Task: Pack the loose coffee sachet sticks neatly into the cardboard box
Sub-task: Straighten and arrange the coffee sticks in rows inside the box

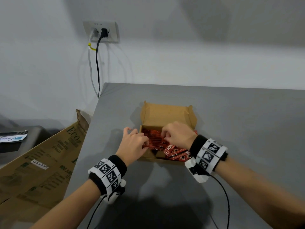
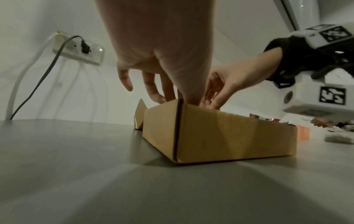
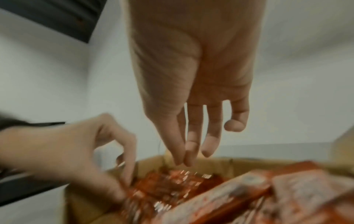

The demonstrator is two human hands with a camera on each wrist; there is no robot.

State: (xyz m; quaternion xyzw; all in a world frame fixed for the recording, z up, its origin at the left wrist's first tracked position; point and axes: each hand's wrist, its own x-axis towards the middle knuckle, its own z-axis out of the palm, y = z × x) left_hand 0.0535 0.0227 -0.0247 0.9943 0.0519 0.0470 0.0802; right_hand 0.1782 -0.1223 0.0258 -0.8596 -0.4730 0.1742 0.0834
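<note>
A shallow cardboard box (image 1: 166, 114) lies on the grey table with its lid folded back. Red coffee sachet sticks (image 1: 155, 138) fill it, some flat at the back and others (image 1: 175, 151) lying crosswise at the front. My left hand (image 1: 143, 143) reaches over the box's left wall and pinches sachets (image 3: 172, 186) between thumb and curled forefinger. My right hand (image 3: 184, 157) is over the box's middle, fingers pointing straight down at the sachets and holding nothing. From the left wrist view only the box's outer wall (image 2: 229, 136) and a few sachet ends (image 2: 254, 116) show.
The table (image 1: 231, 121) ends just left of the box. A large printed carton (image 1: 41, 162) leans against that edge. A wall socket (image 1: 101, 32) with two cables hangs behind. Cables trail from both wrist bands toward me.
</note>
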